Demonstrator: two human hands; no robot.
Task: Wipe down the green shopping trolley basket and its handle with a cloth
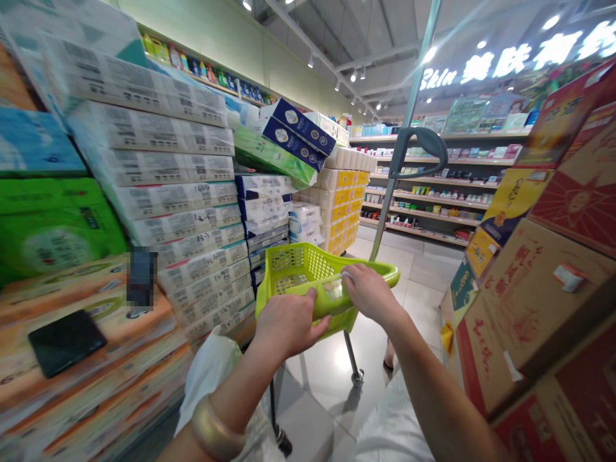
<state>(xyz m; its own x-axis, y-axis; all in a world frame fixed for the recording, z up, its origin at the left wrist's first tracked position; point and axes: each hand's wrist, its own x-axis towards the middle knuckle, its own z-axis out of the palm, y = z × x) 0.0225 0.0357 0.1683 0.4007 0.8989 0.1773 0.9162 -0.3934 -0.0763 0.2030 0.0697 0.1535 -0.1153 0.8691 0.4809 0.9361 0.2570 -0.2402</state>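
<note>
A lime-green plastic shopping basket [298,263] on a wheeled frame stands in front of me in a shop aisle. My left hand [287,324] grips the basket's near rim, fingers curled over the edge. My right hand [368,292] is closed on the same rim a little to the right, and something small and pale shows at its fingertips. I cannot make out what that is. A grey pull handle [418,149] on a metal pole rises from the basket's far side. A gold bangle [212,430] sits on my left wrist.
Stacked packs of tissue and toilet paper [173,186] fill the left side. A dark phone [65,341] lies on an orange pack. Red and brown cardboard cartons [539,289] are piled on the right. Shelves of goods [433,199] line the far end, across the tiled floor [418,276].
</note>
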